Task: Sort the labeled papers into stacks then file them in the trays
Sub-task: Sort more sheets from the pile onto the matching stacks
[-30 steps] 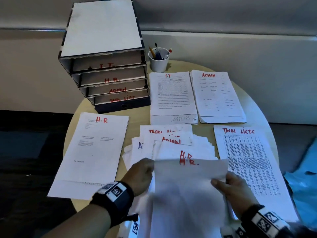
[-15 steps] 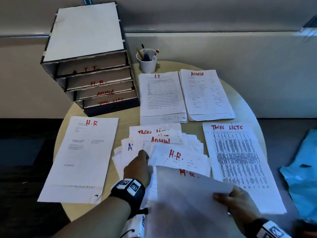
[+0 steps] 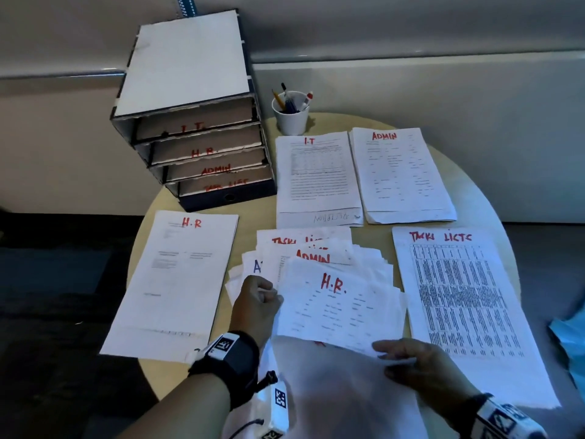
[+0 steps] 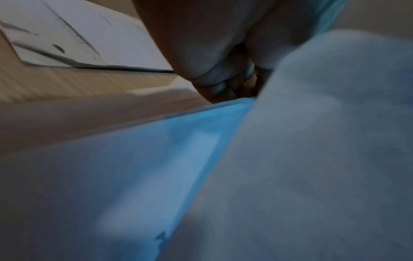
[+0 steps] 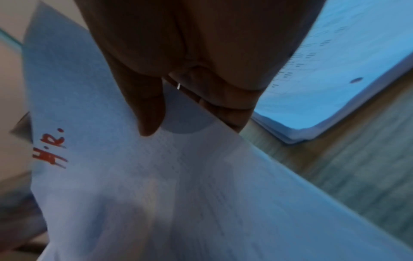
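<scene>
I take the fanned pile of unsorted papers (image 3: 316, 267) in the middle of the round table (image 3: 493, 191) as my landmark. My right hand (image 3: 424, 365) is at the pile's near right corner, thumb on top and fingers underneath, pinching a loose sheet (image 3: 332, 391) that curves up off the pile toward me; the right wrist view shows a red H.R. mark on it (image 5: 50, 150). My left hand (image 3: 258, 304) sits on the pile's left edge with its fingers curled tight at the margin of the top sheet marked H.R. (image 3: 335, 299), but I cannot tell whether it actually grips paper, and the left wrist view is too blurred to settle it. Left of the pile, apart from it, lies the H.R stack (image 3: 177, 280). Beyond the pile, toward the wall, the I.T stack (image 3: 316, 179) and the ADMIN stack (image 3: 402, 175) lie side by side, nearly touching. Right of the pile lies the task lists stack (image 3: 459, 312), its table of dense print facing up. Beyond the pile and to the left stands the tray unit (image 3: 196, 128) with four shelves lettered in red, I.T on top, then H.R, ADMIN and task lists. Just right of the unit, a white cup of pens (image 3: 289, 117) stands upright.
</scene>
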Available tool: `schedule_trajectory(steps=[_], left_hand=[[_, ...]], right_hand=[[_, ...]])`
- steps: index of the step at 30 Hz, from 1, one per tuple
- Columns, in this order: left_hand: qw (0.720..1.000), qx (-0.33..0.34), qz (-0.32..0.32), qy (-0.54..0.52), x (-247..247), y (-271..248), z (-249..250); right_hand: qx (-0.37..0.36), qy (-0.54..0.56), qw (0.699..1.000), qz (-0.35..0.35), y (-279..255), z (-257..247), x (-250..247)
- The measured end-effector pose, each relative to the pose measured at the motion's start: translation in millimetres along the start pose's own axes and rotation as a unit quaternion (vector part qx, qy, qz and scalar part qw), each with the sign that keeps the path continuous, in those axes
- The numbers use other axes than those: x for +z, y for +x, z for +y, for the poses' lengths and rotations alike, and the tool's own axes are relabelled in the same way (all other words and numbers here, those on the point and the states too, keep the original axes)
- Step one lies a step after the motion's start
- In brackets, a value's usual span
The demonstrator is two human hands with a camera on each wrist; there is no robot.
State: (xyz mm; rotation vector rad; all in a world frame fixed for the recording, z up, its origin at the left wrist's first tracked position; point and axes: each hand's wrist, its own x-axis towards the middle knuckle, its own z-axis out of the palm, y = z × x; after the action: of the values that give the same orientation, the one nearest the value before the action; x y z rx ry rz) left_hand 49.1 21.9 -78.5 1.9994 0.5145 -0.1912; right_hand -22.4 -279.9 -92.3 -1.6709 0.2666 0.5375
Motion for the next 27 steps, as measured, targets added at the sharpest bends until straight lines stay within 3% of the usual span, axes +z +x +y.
schedule_trajectory(steps=[3, 11, 17, 20, 23, 27], left_hand=[[0.999, 0.012, -0.024, 0.019, 0, -1, -3], [0.995, -0.039, -0.092, 0.027, 2, 9, -5], [0.992, -0.042, -0.098, 0.066, 5, 14, 5], [0.991, -0.025, -0.122, 0.046, 5, 15, 10], [0.984, 0.022, -0.151, 0.091, 3, 23, 17], [0.985, 0.057, -0.140, 0.078, 1, 37, 28]], right_hand=[[0.003, -0.026, 1.000, -0.003, 3, 8, 6], [0.027, 0.029, 0.999, 0.014, 4, 9, 8], [0.042, 0.057, 0.997, 0.014, 2, 9, 8], [0.055, 0.068, 0.996, 0.015, 3, 13, 8], [0.047, 0.062, 0.997, 0.030, 3, 14, 8], [0.049, 0.056, 0.997, 0.031, 4, 13, 11]])
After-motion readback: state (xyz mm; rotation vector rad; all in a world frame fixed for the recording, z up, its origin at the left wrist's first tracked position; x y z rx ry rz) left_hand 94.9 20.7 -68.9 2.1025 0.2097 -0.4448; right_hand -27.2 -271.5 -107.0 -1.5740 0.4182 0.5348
